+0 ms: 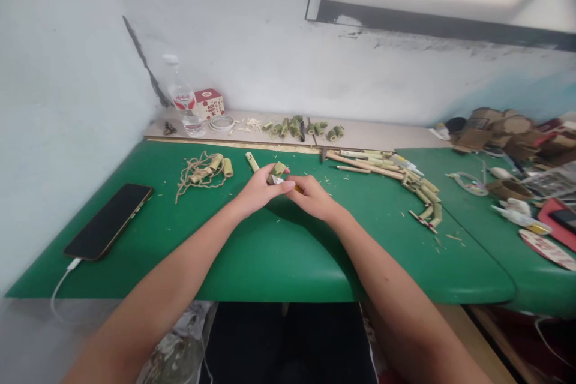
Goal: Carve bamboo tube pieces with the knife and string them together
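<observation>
The left hand (258,191) pinches a short green bamboo piece (279,168) between thumb and fingers, above the middle of the green tabletop (225,270), nearer its back edge than its front edge. The right hand (314,197) is closed around a knife (276,180), with a bit of yellow handle showing between the fingers. The silver blade points toward the left hand and lies close against the bamboo piece; whether it cuts in is too small to tell. The left thumb reaches across to the right hand's fingers.

Just behind the left hand lies a pale stick (252,161) with a face drawn on its end. Toward the tabletop's left edge is a tangle of string (183,180) with short bamboo tubes (228,168) beside it, and nearer the front left corner lies a phone (110,222) with a white cable (54,294) plugged in.

Near the back edge, right of the hands, a hammer (366,167) lies among thin sticks, with a curved row of bamboo segments (425,193) beyond its handle end. Along the shelf board behind the back edge stand a bottle (186,109) and a red and white box (209,104).
</observation>
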`<state>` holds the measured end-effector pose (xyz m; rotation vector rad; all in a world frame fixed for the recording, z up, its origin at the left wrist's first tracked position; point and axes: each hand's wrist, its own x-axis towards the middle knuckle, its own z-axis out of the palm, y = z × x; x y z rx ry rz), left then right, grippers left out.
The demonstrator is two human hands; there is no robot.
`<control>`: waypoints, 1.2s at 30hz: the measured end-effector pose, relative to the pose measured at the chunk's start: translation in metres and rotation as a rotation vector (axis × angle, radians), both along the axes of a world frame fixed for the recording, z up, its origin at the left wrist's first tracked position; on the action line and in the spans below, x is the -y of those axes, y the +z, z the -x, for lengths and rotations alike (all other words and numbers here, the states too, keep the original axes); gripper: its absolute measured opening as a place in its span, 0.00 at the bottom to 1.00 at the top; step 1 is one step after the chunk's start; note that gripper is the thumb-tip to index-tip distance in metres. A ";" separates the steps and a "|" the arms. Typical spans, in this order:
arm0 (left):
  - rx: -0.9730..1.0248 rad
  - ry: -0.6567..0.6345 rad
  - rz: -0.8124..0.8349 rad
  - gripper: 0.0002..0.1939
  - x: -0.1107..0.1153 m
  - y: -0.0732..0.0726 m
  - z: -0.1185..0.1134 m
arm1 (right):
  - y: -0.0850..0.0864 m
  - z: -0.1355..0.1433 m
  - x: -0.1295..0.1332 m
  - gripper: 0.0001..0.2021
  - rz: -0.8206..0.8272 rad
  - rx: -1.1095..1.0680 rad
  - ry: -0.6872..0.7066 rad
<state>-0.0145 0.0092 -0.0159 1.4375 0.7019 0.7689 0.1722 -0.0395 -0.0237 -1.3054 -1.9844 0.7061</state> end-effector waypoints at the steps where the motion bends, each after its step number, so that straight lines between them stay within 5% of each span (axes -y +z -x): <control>1: 0.002 0.001 0.003 0.32 0.000 0.000 0.000 | 0.000 0.000 0.000 0.21 -0.003 -0.003 -0.006; 10: 0.006 0.028 -0.026 0.39 -0.007 -0.009 -0.002 | -0.001 -0.002 -0.001 0.21 -0.043 0.028 -0.022; 24: -0.049 0.131 -0.115 0.34 -0.007 -0.012 -0.003 | -0.005 -0.001 -0.003 0.21 -0.097 0.098 -0.150; 36: 0.014 0.048 -0.043 0.34 -0.001 -0.008 -0.004 | -0.001 0.000 -0.001 0.20 -0.033 0.039 -0.040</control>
